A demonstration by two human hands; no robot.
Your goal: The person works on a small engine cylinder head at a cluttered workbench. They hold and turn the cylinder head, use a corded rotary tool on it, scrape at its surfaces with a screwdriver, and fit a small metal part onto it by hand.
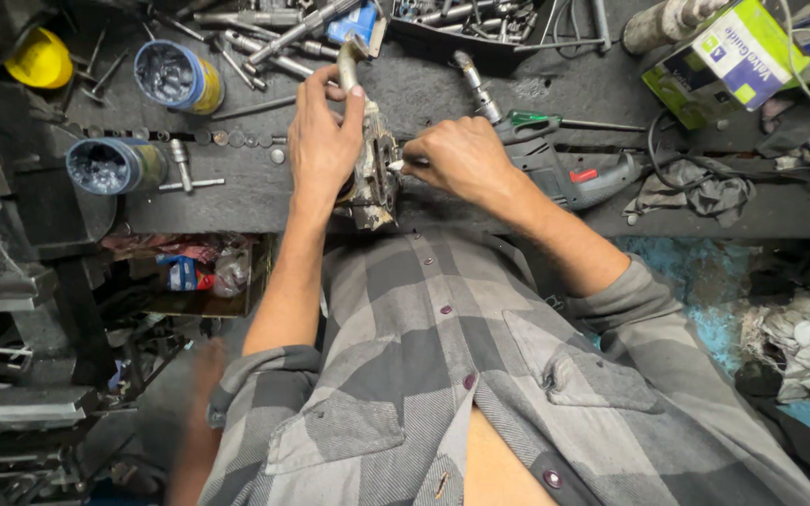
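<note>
While gripped by left hand (pixel 322 141) (right hand (pixel 461 157) alongside), grimy metal part (pixel 374 178).

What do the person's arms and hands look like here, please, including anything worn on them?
Both hands, the left hand and the right hand, are bare: no gloves, rings or watch show. The forearms are uncovered too, because the sleeves of a grey and dark grey checked shirt are rolled up to about the elbows. The shirt has dark round buttons and chest pockets.
</note>
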